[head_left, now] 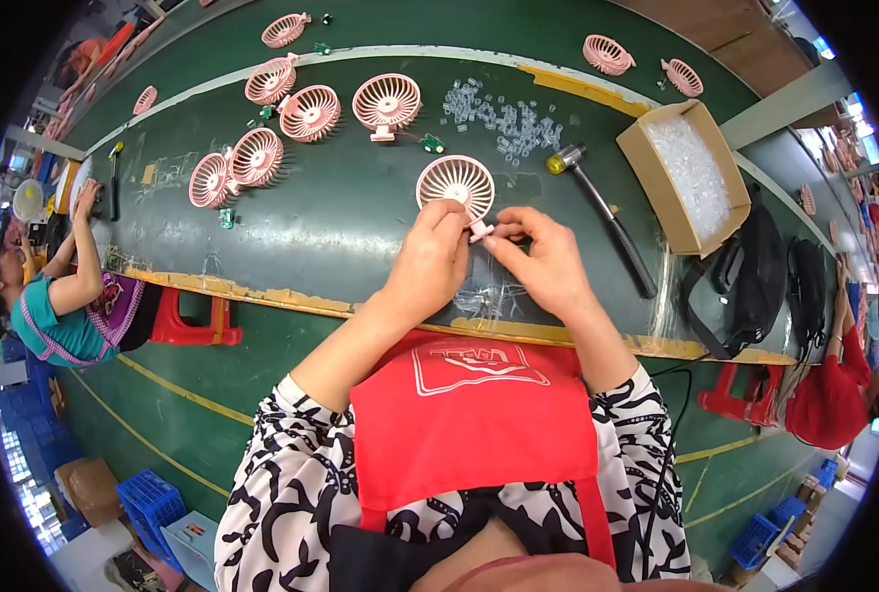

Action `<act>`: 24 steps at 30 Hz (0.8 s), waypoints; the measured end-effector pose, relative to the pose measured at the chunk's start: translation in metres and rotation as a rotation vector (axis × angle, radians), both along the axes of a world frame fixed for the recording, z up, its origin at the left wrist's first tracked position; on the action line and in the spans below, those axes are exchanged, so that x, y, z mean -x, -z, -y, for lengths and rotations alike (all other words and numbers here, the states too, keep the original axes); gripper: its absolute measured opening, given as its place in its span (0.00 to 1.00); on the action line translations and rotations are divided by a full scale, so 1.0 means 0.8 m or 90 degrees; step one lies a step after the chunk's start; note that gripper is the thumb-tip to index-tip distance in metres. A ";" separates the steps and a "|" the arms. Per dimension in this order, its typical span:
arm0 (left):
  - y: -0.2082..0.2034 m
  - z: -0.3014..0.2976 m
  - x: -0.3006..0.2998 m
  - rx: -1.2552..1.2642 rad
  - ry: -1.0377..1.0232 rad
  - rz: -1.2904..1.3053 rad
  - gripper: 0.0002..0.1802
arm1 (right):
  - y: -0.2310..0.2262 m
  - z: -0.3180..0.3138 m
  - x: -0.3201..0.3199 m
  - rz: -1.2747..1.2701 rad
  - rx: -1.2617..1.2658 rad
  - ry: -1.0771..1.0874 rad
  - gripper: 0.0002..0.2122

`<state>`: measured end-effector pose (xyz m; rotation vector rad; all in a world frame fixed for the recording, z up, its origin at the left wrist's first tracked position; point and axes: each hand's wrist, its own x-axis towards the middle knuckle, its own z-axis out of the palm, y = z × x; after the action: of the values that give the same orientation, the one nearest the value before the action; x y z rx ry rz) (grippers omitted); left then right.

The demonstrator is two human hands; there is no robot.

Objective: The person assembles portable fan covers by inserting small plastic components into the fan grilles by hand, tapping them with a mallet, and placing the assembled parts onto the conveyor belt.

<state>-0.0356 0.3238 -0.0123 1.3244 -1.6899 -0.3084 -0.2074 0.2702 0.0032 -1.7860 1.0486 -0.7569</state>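
Note:
A pink round fan housing (456,184) with slatted ribs is held just above the table's near edge, its short neck toward me. My left hand (429,259) grips it at the lower left, fingers curled by the rim. With thumb and fingertips, my right hand (541,259) pinches at the small pink neck; any tiny part between those fingertips is too small to make out. Just beyond lies another pink fan housing (387,102), wired to a small green circuit board (432,144). Loose small clear plastic pieces (508,123) are scattered to the right of that board.
A hammer (607,217) with a yellow face lies right of my hands. Beside it stand a cardboard box (668,187) of clear pieces and a black bag (750,271). More fan housings (257,155) lie left. A co-worker (64,306) sits far left, another person (834,395) far right.

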 end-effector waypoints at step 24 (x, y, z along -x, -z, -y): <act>-0.020 0.011 0.002 -0.069 -0.071 -0.051 0.25 | -0.005 -0.010 -0.009 0.047 -0.012 0.003 0.04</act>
<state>-0.0370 0.3149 0.0035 1.4604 -1.5452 -0.3873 -0.1999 0.2778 0.0071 -1.7266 1.0080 -0.8078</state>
